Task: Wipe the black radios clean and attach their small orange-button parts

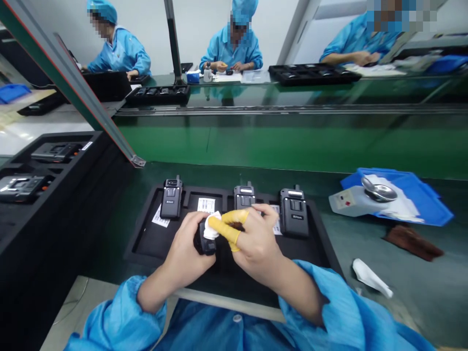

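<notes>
My left hand is wrapped round a black handheld radio, held over a black foam tray. Yellow finger cots cover some fingers of my right hand, which presses a folded white cloth against the radio. Much of that radio is hidden by the hands and cloth. In the tray lie three more radios: one at the left, a partly hidden one in the middle, and one at the right. White barcode labels lie beside them.
At the right sits a blue bin with white cloths and a white dispenser bottle. A brown cloth and a white piece lie nearer. Another foam tray with devices stands left. Several co-workers sit beyond the green partition.
</notes>
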A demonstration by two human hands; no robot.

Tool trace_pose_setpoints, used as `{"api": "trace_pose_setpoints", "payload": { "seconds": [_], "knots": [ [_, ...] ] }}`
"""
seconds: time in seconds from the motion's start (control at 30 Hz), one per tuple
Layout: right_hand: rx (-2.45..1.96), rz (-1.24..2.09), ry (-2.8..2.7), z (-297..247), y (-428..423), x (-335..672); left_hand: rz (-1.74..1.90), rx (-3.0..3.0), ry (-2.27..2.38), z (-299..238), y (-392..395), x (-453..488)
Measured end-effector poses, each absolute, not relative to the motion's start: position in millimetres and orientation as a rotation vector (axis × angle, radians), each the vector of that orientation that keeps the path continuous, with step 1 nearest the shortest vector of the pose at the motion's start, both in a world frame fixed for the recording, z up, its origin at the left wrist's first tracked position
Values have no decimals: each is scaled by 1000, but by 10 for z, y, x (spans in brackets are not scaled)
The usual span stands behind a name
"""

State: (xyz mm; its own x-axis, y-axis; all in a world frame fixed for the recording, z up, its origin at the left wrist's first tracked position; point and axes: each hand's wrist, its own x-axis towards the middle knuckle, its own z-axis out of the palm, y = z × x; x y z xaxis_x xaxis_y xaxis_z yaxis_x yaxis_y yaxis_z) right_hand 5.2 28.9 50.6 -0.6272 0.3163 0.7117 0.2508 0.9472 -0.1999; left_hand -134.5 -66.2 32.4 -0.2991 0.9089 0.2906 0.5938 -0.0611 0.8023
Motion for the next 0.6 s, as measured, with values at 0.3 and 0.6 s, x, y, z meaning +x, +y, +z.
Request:
{"api": "trace_pose_setpoints", "payload": {
  "seconds": [0.3, 0.6],
  "knots": [
    [-200, -44, -2378, 576, 245, 61, 1259, 1645, 1841, 361, -707, -1356],
    [-280, 206, -2359, 531, 247, 167, 1236, 1661, 1838, 353, -735, -1366]
  ]
}}
